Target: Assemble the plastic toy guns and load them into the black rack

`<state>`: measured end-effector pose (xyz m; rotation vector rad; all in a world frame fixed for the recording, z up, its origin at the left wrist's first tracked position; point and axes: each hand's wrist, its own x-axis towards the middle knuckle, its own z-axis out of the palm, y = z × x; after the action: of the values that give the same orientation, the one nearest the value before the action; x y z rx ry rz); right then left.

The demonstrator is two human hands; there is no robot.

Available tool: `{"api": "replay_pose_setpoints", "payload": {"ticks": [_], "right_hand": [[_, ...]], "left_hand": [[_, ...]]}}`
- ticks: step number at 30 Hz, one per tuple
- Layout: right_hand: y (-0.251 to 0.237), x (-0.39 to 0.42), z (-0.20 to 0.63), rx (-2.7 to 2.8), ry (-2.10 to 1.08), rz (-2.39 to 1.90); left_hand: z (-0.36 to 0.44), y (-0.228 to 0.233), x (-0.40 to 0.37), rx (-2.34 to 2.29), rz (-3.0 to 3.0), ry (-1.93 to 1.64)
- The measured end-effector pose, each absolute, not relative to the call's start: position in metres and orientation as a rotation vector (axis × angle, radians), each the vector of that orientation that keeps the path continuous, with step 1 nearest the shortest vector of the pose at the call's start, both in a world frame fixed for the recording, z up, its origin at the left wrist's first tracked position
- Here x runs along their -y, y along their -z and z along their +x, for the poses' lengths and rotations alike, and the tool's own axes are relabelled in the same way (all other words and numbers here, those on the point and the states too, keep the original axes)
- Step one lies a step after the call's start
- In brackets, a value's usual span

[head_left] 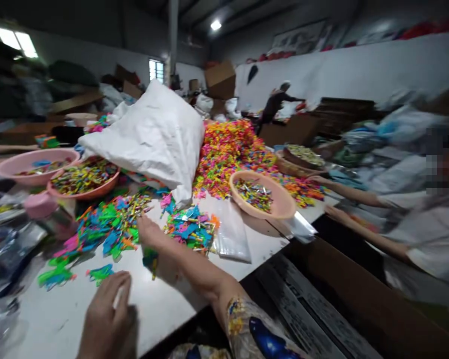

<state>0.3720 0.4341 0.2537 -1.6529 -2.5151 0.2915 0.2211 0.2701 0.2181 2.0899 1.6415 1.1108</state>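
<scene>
My left hand (pixel 107 311) is over the near part of the white table (pixel 160 304), empty, its fingers loosely curved with a gap between them. Just beyond its fingertips lies a green and blue plastic toy (pixel 100 273), shaped like a small toy gun. My right hand (pixel 148 232) reaches forward to a pile of small yellowish and silvery pieces (pixel 134 207); its fingertips are blurred and partly hidden. To its left spreads a heap of green, blue and pink plastic toys (pixel 108 224). Another mixed pile of toys (pixel 192 227) lies right of it.
Clear plastic bags (pixel 232 234) lie beside a peach basin (pixel 262 194) of small pieces. A white sack (pixel 153 134) leans before a colourful mound (pixel 232 154). A pink bottle (pixel 50 214), an orange basin (pixel 84 192) and a pink basin (pixel 37 167) stand left. A co-worker's arms (pixel 351 194) reach in from the right.
</scene>
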Motion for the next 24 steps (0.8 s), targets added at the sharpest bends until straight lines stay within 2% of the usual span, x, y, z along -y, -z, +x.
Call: {"api": "replay_pose_setpoints", "payload": {"ticks": [3,7,9,12,16,19,24], "right_hand": [[-0.244,-0.396,0.385,2.376,-0.541,-1.511],[-0.214,-0.332,0.401,2.015,-1.210,-1.325],[-0.197,-0.304,0.408,1.863,-1.411,-1.329],[-0.178,-0.273,0.420,1.773,-1.500,-1.392],[-0.163,-0.256,0.432,1.685,-1.579,-1.342],[-0.159,-0.259,0.434,1.546,-1.657,-1.316],[-0.160,-0.267,0.433,1.298,-1.963,-1.220]], "left_hand": [[0.185,-0.184,-0.319,-1.935,2.104,-0.890],[0.146,-0.151,-0.341,-2.058,2.263,-0.452],[0.139,-0.144,-0.343,-2.140,2.207,-0.318],[0.137,-0.143,-0.345,-2.264,1.991,-0.224],[0.137,-0.146,-0.343,-2.192,1.897,-0.165],[0.141,-0.144,-0.334,-2.069,1.960,-0.223],[0.150,-0.139,-0.316,-2.050,1.887,-0.364]]}}
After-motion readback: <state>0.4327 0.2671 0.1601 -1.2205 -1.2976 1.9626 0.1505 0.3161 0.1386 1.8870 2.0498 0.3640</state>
